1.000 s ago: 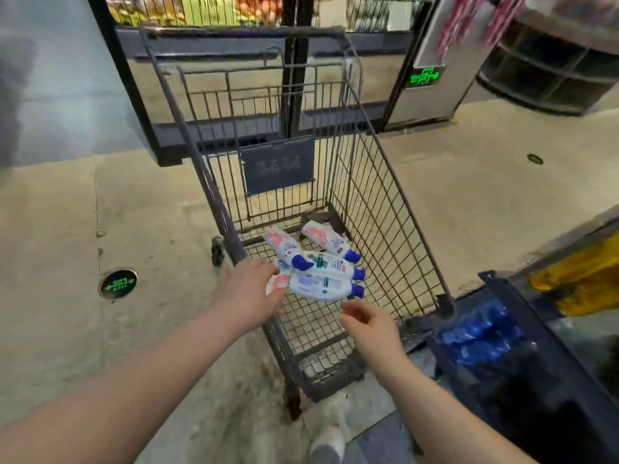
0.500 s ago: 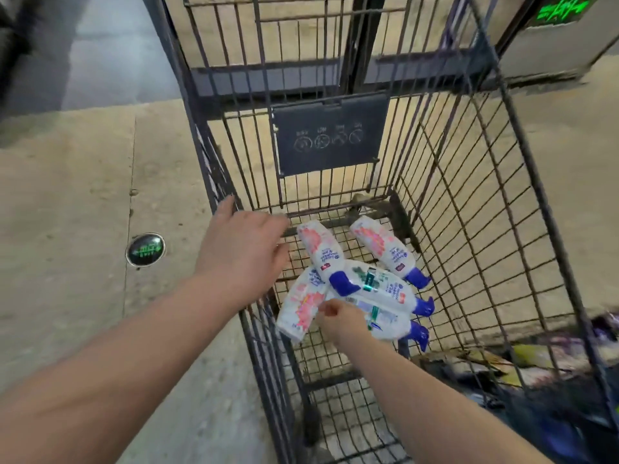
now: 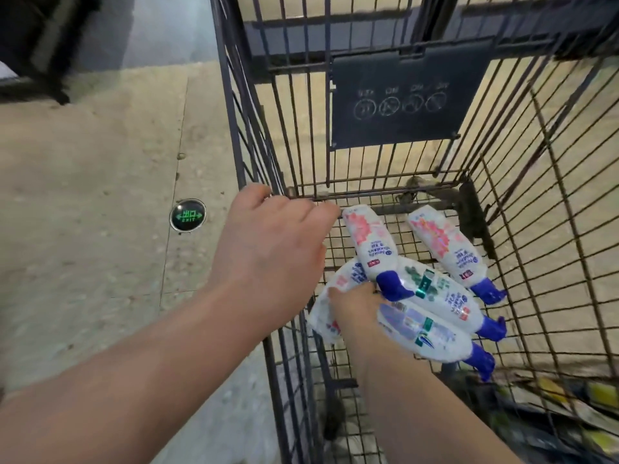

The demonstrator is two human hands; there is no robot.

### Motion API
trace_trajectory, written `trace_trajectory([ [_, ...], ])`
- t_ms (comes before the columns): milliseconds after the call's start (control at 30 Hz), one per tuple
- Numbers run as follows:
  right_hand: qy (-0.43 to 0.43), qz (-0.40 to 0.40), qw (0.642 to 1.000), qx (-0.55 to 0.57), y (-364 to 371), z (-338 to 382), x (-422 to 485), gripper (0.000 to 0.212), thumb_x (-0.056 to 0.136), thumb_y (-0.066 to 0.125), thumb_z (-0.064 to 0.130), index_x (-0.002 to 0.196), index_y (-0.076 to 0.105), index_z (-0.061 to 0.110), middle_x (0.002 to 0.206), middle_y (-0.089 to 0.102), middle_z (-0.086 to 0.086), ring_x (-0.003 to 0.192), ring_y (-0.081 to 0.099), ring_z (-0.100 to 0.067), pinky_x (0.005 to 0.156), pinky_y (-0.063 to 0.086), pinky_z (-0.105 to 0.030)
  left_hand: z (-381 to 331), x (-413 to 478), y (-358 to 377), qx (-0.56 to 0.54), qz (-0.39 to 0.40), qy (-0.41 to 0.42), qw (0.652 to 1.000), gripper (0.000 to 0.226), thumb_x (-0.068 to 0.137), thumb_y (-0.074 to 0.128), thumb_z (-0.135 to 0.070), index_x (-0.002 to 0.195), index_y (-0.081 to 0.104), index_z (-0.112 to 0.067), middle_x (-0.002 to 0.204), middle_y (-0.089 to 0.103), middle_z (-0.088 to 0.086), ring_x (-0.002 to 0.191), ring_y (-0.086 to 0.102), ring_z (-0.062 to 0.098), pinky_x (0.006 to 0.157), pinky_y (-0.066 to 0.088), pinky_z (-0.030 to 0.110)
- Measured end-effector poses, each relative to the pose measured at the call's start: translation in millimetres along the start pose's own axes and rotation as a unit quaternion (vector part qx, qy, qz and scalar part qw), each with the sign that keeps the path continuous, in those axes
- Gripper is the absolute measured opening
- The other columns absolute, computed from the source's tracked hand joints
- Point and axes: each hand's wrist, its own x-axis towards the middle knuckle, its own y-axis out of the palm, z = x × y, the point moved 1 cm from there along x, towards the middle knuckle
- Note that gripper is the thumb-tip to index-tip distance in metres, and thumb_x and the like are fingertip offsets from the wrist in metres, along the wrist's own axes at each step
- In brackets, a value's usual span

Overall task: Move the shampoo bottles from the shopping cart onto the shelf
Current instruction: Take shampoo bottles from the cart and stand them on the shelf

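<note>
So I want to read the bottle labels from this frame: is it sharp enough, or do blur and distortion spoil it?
Head view: the wide lens bows the wires of the cart; the far-right bottle is fairly sharp; the leftmost bottle, which the right hand grips, is smeared; the goods at lower right are blurred.

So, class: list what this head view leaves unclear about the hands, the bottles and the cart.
Head view:
- Right hand: fingers hidden under its own back; whether it grips a bottle is unclear.
- Left hand: fingertips hidden beyond the knuckles.
- Leftmost bottle: lower end covered by the right hand.
- Placard: lettering too blurred.
- Goods, lower right: blurred, cut by the edge.
</note>
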Motion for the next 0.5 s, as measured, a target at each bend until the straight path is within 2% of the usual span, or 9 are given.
trace_trajectory([
  [67, 0.010, -0.007, 1.000, -0.008, 2.7, 2.5, 2.0, 0.091, 0.083, 0.064, 0.036, 0.146, 0.004, 0.008, 0.152, 0.013, -0.019, 0.136, 0.029, -0.033, 0.107, 0.038, -0.045, -0.2, -1.5, -0.2, 0.004, -0.004, -0.002, 1.000, 0.024, 0.071, 0.061, -0.021, 0.095, 0.067, -0.021, 0.077, 0.072, -0.003, 0.071, 0.067, 0.023, 0.082, 0.026, 0.035],
  [133, 0.010, -0.001, 0.999, -0.041, 4.2, -0.4, 5.4, 0.093, 0.081, 0.067, 0.034, 0.145, 0.007, 0.007, 0.151, 0.016, -0.019, 0.133, 0.035, -0.032, 0.104, 0.041, -0.043, -0.2, -2.5, 0.3, 0.003, -0.011, -0.004, 1.000, 0.024, 0.071, 0.062, -0.019, 0.094, 0.067, -0.021, 0.077, 0.072, -0.003, 0.071, 0.067, 0.023, 0.083, 0.026, 0.035],
  [233, 0.005, 0.006, 0.999, -0.048, -0.3, -4.7, 9.3, 0.085, 0.080, 0.070, 0.028, 0.143, 0.016, 0.007, 0.148, 0.023, -0.018, 0.123, 0.046, -0.030, 0.097, 0.045, -0.038, -0.3, -2.8, 0.9, 0.000, -0.017, -0.008, 1.000, 0.024, 0.070, 0.062, -0.015, 0.094, 0.067, -0.020, 0.077, 0.072, -0.002, 0.071, 0.067, 0.023, 0.085, 0.026, 0.035],
  [367, 0.029, 0.010, 0.999, -0.043, 3.3, -5.1, 13.1, 0.073, 0.083, 0.065, 0.021, 0.140, 0.021, 0.008, 0.144, 0.029, -0.017, 0.122, 0.046, -0.029, 0.101, 0.042, -0.038, -1.0, -3.8, -0.3, -0.008, -0.017, -0.011, 1.000, 0.023, 0.071, 0.063, -0.013, 0.093, 0.067, -0.019, 0.077, 0.072, -0.002, 0.071, 0.067, 0.024, 0.084, 0.026, 0.034],
  [433, 0.050, 0.013, 0.998, -0.024, 5.6, -0.3, 10.5, 0.081, 0.083, 0.066, 0.027, 0.142, 0.015, 0.006, 0.143, 0.028, -0.018, 0.123, 0.043, -0.030, 0.103, 0.042, -0.039, -1.8, -4.4, -1.1, -0.013, -0.019, -0.010, 1.000, 0.023, 0.071, 0.066, -0.012, 0.092, 0.067, -0.019, 0.077, 0.072, -0.002, 0.071, 0.067, 0.023, 0.085, 0.026, 0.034],
  [500, 0.067, 0.013, 0.996, 0.054, 8.7, 8.2, 14.2, 0.085, 0.082, 0.066, 0.030, 0.144, 0.013, 0.005, 0.145, 0.025, -0.019, 0.123, 0.042, -0.031, 0.103, 0.041, -0.040, -2.5, -5.1, -1.2, -0.017, -0.018, -0.010, 1.000, 0.023, 0.069, 0.068, -0.012, 0.091, 0.068, -0.020, 0.077, 0.072, -0.003, 0.070, 0.067, 0.023, 0.086, 0.026, 0.035],
])
